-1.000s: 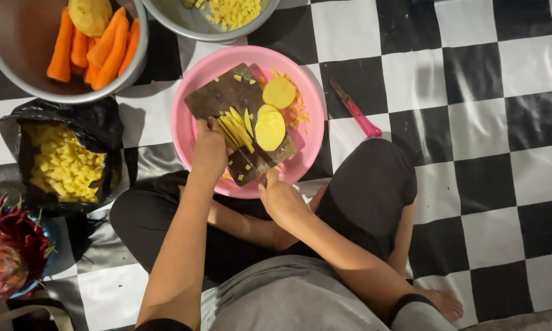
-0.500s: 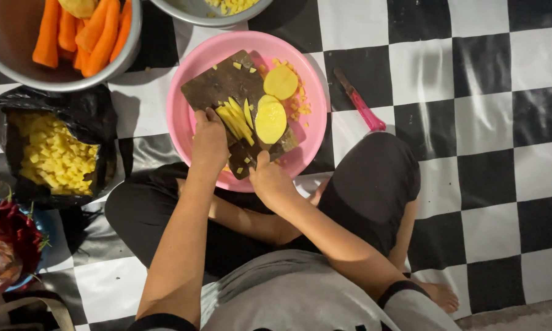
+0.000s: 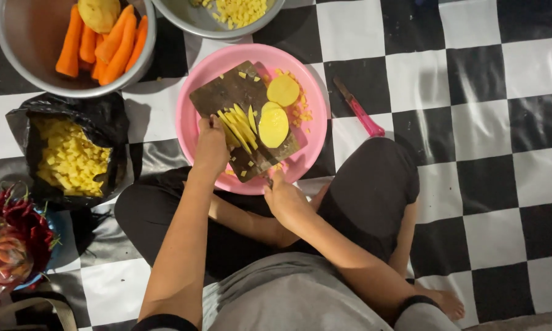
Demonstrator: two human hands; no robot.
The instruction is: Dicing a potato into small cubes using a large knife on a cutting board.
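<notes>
Head view: left hand (image 3: 211,147) sits mid-frame, fingers curled down onto the potato strips (image 3: 239,127) on a dark cutting board (image 3: 227,92) in the pink basin (image 3: 193,132). Right hand (image 3: 285,199), just below the basin, is closed round a knife handle, blade mostly hidden. Two potato slices (image 3: 275,122) lie beside the strips. Carrots (image 3: 101,40) in a metal bowl (image 3: 18,43) upper left, pink-handled knife (image 3: 359,110) on the floor right

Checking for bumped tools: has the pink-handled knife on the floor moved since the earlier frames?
No. The pink-handled knife lies on the same white floor tile, just right of the pink basin, angled the same way.
</notes>
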